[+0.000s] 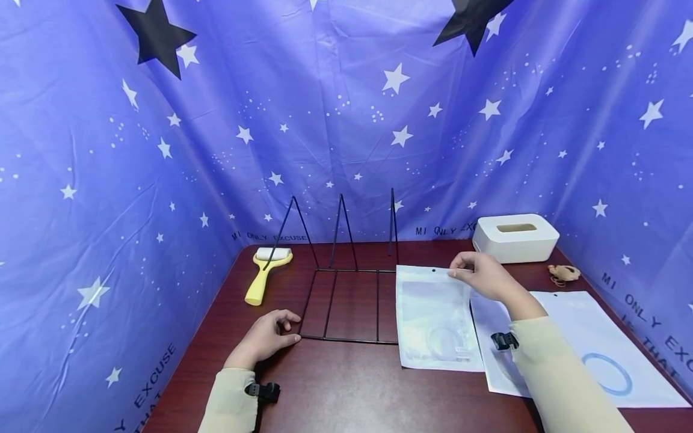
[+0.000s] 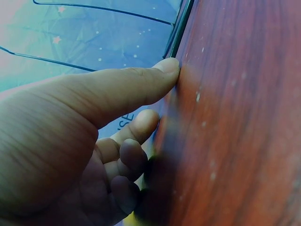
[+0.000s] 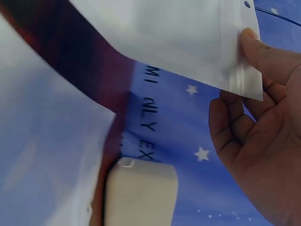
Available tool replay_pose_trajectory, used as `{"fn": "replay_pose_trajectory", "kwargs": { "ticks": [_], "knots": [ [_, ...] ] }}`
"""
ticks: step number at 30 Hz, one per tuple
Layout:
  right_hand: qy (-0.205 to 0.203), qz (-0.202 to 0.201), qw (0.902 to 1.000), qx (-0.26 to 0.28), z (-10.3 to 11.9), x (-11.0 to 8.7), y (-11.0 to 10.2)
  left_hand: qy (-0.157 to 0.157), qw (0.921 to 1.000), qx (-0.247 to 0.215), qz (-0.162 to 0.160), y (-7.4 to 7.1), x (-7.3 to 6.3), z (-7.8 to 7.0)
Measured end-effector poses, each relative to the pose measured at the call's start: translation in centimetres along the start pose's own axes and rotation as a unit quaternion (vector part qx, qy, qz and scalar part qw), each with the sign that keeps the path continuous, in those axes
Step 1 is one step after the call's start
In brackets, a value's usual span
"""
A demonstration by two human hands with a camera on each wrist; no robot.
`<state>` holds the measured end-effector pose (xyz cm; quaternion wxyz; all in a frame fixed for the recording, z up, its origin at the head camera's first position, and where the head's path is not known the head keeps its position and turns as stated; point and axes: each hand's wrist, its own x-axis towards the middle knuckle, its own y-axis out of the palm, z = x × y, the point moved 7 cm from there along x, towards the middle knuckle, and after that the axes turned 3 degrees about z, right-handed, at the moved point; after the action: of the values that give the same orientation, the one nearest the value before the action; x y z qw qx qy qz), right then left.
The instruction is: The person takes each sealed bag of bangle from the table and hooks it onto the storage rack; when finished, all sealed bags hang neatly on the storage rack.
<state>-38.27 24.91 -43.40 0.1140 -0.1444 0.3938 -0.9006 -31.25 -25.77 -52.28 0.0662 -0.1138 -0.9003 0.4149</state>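
A black wire rack (image 1: 325, 305) lies on the table, with several pointed wire dividers (image 1: 340, 231) standing at its back. My left hand (image 1: 266, 337) is at its front left corner. There the thumb (image 2: 136, 84) touches the wire and the index finger lies near the side wire, apart from the thumb. My right hand (image 1: 482, 276) pinches the top right edge of a white zip bag (image 1: 430, 316) between thumb and fingers. A clear ring shape shows inside this bag, which hangs in front of the rack's right end and hides it.
More white bags (image 1: 585, 325) lie at the right, one with a blue ring (image 1: 609, 374). A white tissue box (image 1: 517, 243) stands at the back right, near a small brown object (image 1: 564, 274). A yellow roller (image 1: 261, 282) lies left of the rack. Starry blue cloth (image 1: 335, 120) encloses the table.
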Motion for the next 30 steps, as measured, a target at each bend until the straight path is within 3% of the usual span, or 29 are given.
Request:
{"fn": "replay_pose_trajectory", "kwargs": {
  "ticks": [10,20,30],
  "knots": [
    [-0.021,-0.039,0.9985,-0.030,3.3,-1.6,-2.3,-0.013,0.9999,-0.001,-0.002,-0.1,-0.1,-0.2],
    [-0.047,-0.047,0.9972,-0.035,6.1,-3.6,-4.5,-0.010,0.9999,0.001,-0.004,-0.1,-0.1,0.0],
    [-0.087,-0.027,0.9956,-0.021,7.9,-4.7,-4.9,-0.004,1.0000,-0.002,-0.003,0.1,-0.2,0.2]
  ]
}}
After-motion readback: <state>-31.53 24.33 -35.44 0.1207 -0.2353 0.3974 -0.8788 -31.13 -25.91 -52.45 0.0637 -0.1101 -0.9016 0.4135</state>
